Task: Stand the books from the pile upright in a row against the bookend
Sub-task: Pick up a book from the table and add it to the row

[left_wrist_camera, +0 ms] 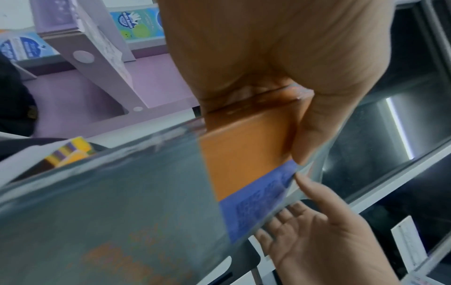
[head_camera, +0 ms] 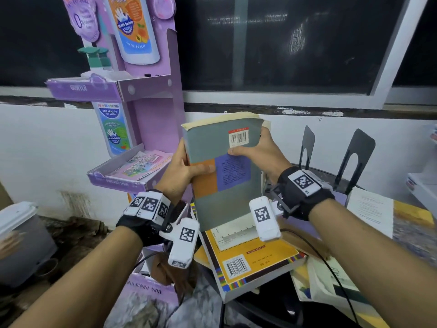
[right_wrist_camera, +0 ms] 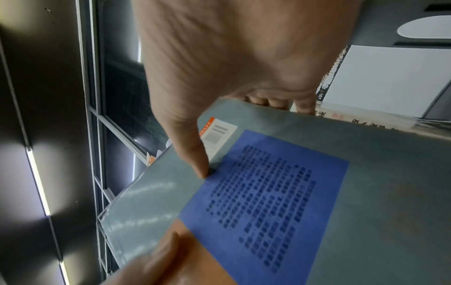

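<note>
Room: a purple display stand on my left, a dark window above a white wall behind.
Surface: a yellow book tops the pile under my wrists; two black bookends stand back right, apart from it.
Left grip: my thumb lies on the orange panel, fingers behind the spine of the grey book.
Right grip: thumb below the barcode, fingers round the far edge.
Grey book: aloft, near upright, above the pile.
Wrist views: the right one shows the blue panel's print; the left one shows my right palm behind the cover.
Open room: bare surface between pile and bookends.
</note>
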`<state>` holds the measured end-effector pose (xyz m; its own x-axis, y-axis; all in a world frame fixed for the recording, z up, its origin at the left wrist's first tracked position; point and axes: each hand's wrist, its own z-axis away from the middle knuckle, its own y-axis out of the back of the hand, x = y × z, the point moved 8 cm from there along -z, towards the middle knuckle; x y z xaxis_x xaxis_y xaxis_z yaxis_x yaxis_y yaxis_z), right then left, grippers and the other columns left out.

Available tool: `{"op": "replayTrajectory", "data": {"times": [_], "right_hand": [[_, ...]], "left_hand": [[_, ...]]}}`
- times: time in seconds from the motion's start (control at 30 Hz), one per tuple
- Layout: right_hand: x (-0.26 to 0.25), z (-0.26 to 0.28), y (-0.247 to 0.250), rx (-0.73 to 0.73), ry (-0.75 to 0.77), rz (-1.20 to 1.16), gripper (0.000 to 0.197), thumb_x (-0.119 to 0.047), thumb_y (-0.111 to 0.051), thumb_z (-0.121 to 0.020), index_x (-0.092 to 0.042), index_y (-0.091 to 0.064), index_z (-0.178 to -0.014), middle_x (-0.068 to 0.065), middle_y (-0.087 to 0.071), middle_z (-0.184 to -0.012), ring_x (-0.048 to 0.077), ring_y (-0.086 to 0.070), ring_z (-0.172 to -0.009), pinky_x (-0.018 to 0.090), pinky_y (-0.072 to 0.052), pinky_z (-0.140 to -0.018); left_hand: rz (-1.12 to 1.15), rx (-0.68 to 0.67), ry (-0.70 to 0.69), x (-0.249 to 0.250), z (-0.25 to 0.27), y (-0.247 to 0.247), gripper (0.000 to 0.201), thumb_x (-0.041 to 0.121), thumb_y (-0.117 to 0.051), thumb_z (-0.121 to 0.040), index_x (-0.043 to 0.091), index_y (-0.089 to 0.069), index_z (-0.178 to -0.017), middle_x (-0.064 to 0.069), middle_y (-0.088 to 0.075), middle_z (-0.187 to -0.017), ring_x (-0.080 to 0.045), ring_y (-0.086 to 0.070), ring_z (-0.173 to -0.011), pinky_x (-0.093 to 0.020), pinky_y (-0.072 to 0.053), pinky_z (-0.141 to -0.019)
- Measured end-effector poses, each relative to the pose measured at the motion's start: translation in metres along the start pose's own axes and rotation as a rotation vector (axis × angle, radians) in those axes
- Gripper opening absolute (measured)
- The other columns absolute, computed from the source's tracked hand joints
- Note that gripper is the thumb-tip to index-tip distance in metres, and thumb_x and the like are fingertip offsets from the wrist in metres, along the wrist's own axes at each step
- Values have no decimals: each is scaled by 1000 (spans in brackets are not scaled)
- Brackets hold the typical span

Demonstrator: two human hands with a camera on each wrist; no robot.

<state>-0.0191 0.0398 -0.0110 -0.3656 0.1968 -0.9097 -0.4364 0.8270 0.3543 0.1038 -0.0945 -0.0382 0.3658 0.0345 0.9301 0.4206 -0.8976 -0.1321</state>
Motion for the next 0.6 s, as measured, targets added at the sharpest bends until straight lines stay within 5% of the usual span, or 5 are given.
{"op": "replayTrajectory", "data": {"times": [0.07,0.23,0.33,0.47,0.6], "right_hand": [[-3,-1,3,31,-19,36,101,-48,-81,-44,-20,-38,-131,-4,-61,-120,19,-58,-111,43,-44,-100],[-22,1,15,212,59,272,80,-37,-80,-68,-10,-41,-132,8,-44,-130,25,-50,-114,34,-43,-92],[-32,1,5,171,73,301,49,-27,-64,-82,-8,-53,-126,13,-47,-130,28,-48,-118,30,-39,-92],[-48,2,0,155,126,347,28,-22,-47,-86,-7,-61,-105,16,-58,-117,31,-52,-108,26,-34,-78],[-54,7,11,104,126,333,22,-24,-44,-88,-12,-60,-98,11,-62,-108,30,-56,-102,27,-40,-77]], "left_hand": [[1,4,-17,6,-3,-1,73,-3,-75,-69,21,-45,-130,-1,-67,-120,-20,-66,-106,-32,-55,-81],[-16,134,-99,10,3,-6,62,-6,-71,-77,12,-46,-130,-1,-68,-116,-16,-67,-101,-31,-55,-82],[-39,164,-143,12,9,-16,56,-5,-71,-78,15,-48,-124,7,-70,-108,-9,-68,-97,-27,-55,-82],[-84,43,-134,19,13,-30,58,0,-74,-77,26,-49,-122,10,-69,-110,-7,-65,-101,-27,-53,-84],[-90,-149,-44,19,16,-41,68,23,-74,-71,35,-46,-132,0,-63,-123,-21,-61,-110,-46,-53,-86]]}}
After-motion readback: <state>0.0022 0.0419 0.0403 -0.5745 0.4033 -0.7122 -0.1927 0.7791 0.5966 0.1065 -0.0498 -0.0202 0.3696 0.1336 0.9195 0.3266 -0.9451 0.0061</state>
